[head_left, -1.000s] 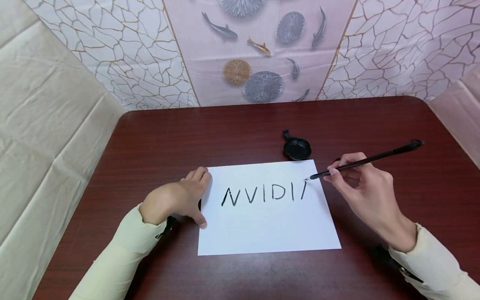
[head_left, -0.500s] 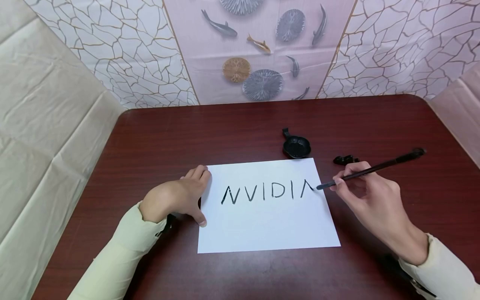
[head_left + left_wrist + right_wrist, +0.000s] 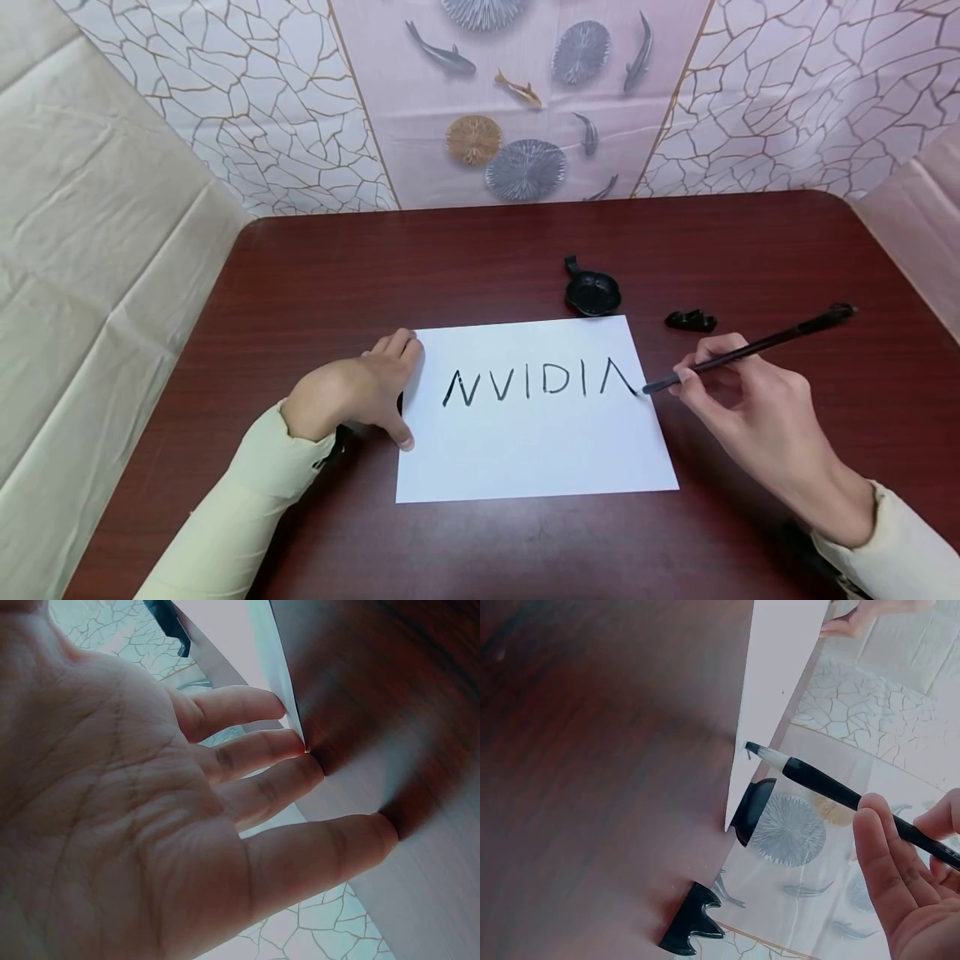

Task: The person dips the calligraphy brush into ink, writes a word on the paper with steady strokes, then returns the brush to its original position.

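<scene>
My right hand (image 3: pixel 761 425) pinches a dark-handled writing brush (image 3: pixel 780 337) between thumb and fingers, its shaft slanting up to the right. The brush's tip meets the white paper (image 3: pixel 525 454) near its right edge, at the foot of a peaked, two-stroke mark (image 3: pixel 617 377). Black letters (image 3: pixel 528 385) reading NVIDI stand to the left of that mark. In the right wrist view the bristles (image 3: pixel 769 754) are pale with a black tip. My left hand (image 3: pixel 356 392) rests at the paper's left edge, fingers extended and thumb spread; the left wrist view shows its palm (image 3: pixel 112 802) with straight fingers.
A small black ink dish (image 3: pixel 593 295) with a short handle sits just behind the paper's top right corner. To its right lies a black wavy brush rest (image 3: pixel 691 321). Patterned cloth (image 3: pixel 525 108) hangs behind the dark red table (image 3: pixel 450 267).
My right hand has moved right and toward me with the brush, drawing a slanting stroke down from the top of the last upright one. The brush rest has come into view. The left hand stays put.
</scene>
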A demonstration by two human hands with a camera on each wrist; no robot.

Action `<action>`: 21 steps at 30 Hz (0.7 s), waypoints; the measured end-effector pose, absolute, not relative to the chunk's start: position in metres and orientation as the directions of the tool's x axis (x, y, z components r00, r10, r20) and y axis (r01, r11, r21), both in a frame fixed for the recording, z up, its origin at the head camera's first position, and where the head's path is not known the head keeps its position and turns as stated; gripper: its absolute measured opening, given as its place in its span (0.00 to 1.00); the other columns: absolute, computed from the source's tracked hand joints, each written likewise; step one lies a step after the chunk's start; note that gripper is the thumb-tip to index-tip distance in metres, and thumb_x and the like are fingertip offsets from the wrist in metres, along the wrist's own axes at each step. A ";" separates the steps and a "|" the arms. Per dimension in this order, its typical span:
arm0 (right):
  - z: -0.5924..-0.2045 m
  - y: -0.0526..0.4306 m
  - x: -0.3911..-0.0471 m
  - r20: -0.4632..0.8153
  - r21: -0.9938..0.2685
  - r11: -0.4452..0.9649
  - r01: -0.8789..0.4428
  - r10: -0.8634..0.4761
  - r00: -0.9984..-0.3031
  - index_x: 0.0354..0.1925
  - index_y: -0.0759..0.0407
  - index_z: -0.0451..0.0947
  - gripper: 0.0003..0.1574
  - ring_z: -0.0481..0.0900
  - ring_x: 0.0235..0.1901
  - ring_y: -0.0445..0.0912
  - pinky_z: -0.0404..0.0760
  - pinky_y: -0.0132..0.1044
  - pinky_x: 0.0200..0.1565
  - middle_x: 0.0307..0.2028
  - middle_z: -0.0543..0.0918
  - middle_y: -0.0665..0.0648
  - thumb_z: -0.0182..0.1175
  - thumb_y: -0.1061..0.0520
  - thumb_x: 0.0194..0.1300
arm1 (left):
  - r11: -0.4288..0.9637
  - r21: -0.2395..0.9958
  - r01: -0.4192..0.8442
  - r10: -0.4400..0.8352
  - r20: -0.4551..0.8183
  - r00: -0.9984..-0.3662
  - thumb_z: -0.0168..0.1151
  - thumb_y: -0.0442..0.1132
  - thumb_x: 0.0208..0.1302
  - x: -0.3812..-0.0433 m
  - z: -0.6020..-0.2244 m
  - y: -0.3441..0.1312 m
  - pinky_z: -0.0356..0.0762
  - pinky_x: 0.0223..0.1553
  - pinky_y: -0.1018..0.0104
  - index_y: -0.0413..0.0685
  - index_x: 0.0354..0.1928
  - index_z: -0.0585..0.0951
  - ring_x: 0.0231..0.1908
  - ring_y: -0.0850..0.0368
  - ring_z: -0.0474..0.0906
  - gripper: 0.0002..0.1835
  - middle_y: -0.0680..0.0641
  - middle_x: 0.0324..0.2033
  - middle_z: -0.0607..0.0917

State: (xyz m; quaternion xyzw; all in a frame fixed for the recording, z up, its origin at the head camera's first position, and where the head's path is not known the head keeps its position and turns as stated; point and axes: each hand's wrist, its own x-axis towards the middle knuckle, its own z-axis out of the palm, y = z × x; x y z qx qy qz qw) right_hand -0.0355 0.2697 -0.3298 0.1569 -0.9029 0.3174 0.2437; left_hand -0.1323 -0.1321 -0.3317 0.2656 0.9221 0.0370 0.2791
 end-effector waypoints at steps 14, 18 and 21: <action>-0.318 0.266 -0.036 0.583 -0.589 0.675 -0.444 -0.026 -0.812 0.43 0.70 0.78 0.16 0.84 0.37 0.21 0.78 0.15 0.43 0.39 0.86 0.37 0.68 0.77 0.57 | 0.861 0.215 0.460 0.501 -0.507 -0.701 0.90 0.54 0.43 -0.133 -0.331 -0.131 0.67 0.71 0.39 0.34 0.69 0.60 0.68 0.39 0.61 0.61 0.37 0.64 0.62; -0.321 0.263 -0.043 0.587 -0.608 0.654 -0.450 -0.011 -0.809 0.44 0.72 0.77 0.17 0.85 0.36 0.22 0.79 0.16 0.41 0.40 0.88 0.44 0.69 0.77 0.57 | 0.860 0.221 0.461 0.505 -0.503 -0.701 0.90 0.54 0.43 -0.132 -0.331 -0.131 0.67 0.71 0.40 0.34 0.69 0.60 0.68 0.38 0.61 0.61 0.37 0.65 0.62; -0.326 0.263 -0.049 0.594 -0.615 0.646 -0.452 0.003 -0.804 0.45 0.71 0.78 0.17 0.85 0.36 0.22 0.79 0.16 0.40 0.40 0.88 0.44 0.71 0.76 0.58 | 0.861 0.212 0.462 0.502 -0.501 -0.705 0.90 0.55 0.42 -0.132 -0.330 -0.131 0.67 0.71 0.41 0.34 0.69 0.60 0.68 0.38 0.61 0.61 0.36 0.65 0.61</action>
